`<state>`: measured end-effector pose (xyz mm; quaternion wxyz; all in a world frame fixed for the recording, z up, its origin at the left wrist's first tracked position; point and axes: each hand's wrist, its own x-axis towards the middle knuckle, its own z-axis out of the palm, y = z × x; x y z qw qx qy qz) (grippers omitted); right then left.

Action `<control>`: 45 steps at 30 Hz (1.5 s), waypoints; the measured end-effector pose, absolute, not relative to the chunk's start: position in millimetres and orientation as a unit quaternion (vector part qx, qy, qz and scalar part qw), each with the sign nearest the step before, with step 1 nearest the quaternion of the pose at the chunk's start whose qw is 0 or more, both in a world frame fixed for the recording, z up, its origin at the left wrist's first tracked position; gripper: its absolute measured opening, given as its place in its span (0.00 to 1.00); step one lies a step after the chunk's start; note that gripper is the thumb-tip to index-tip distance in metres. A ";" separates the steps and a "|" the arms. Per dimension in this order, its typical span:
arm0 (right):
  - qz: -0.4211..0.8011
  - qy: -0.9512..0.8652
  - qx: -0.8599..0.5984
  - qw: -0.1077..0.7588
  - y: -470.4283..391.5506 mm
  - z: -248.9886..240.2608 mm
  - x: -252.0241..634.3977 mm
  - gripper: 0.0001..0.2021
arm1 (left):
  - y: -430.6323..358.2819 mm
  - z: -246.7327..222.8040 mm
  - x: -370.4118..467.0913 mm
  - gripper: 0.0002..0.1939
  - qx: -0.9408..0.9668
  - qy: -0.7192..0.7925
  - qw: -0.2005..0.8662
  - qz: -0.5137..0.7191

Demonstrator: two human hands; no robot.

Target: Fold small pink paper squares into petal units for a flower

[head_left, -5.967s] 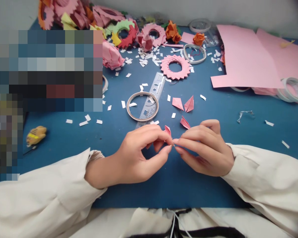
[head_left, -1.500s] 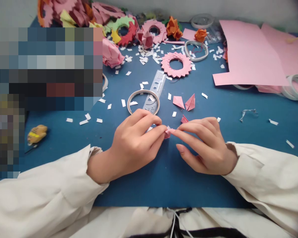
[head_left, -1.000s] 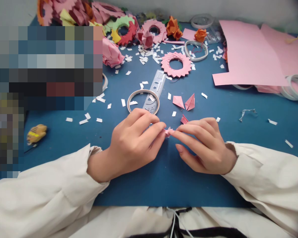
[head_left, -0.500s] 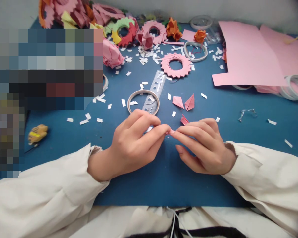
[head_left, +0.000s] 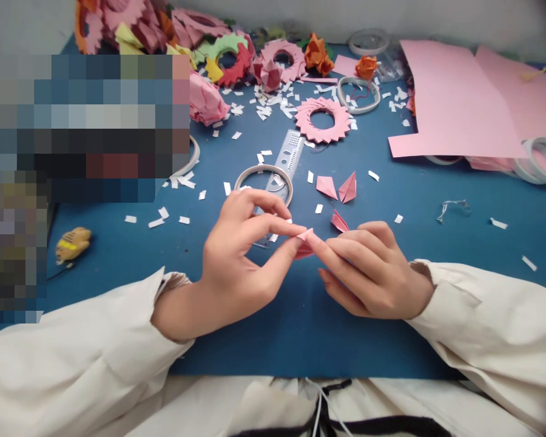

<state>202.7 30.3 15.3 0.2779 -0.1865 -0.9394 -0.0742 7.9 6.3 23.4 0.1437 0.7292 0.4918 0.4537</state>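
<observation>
A small piece of folded pink paper [head_left: 306,249] is held between my two hands, over the near middle of the table. My left hand [head_left: 246,261] pinches its left side between thumb and index finger. From the right, the fingertips of my right hand [head_left: 368,270] grip it and partly cover it. Just beyond my right fingers lies a narrow folded pink paper piece [head_left: 339,221]. Farther back are a flat pink kite-shaped piece [head_left: 326,187] and a pointed folded pink piece [head_left: 348,188].
A tape roll [head_left: 264,170] rests on a clear ruler [head_left: 287,155] behind my left hand. A pink paper ring [head_left: 323,120] lies beyond. Pink sheets [head_left: 464,103] are at the back right, a yellow-brown figure [head_left: 73,244] at left. White paper scraps are scattered about.
My left fingers have spread and shifted, so more of the pink paper shows between my hands. My right hand has barely moved.
</observation>
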 end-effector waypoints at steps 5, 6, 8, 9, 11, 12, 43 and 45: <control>-0.157 -0.947 -0.158 0.233 27.8 17.4 203.6 0.11 | 8.0 23.7 8.2 0.04 0.672 0.506 0.266 0.470; -0.173 -0.947 -0.143 0.230 26.7 18.5 204.3 0.09 | 8.9 24.1 7.4 0.03 0.653 0.521 0.288 0.467; -0.195 -0.943 -0.122 0.242 24.7 21.2 206.1 0.08 | 10.5 24.7 5.3 0.02 0.619 0.555 0.320 0.455; -0.201 -0.939 -0.123 0.251 24.3 22.8 207.1 0.08 | 10.9 24.8 4.4 0.02 0.608 0.566 0.329 0.449; -0.207 -0.928 -0.165 0.263 25.2 26.5 208.7 0.07 | 10.9 24.4 3.2 0.02 0.609 0.574 0.328 0.438; -0.211 -0.922 -0.201 0.255 26.5 28.2 209.2 0.07 | 10.5 23.9 3.1 0.02 0.618 0.573 0.316 0.435; 0.431 -0.760 -0.349 0.339 25.0 15.0 199.4 0.12 | 11.4 15.1 6.9 0.08 0.704 0.507 0.306 0.392; 0.418 -0.773 -0.344 0.331 22.8 16.3 199.2 0.14 | 11.6 14.7 6.9 0.11 0.703 0.505 0.314 0.391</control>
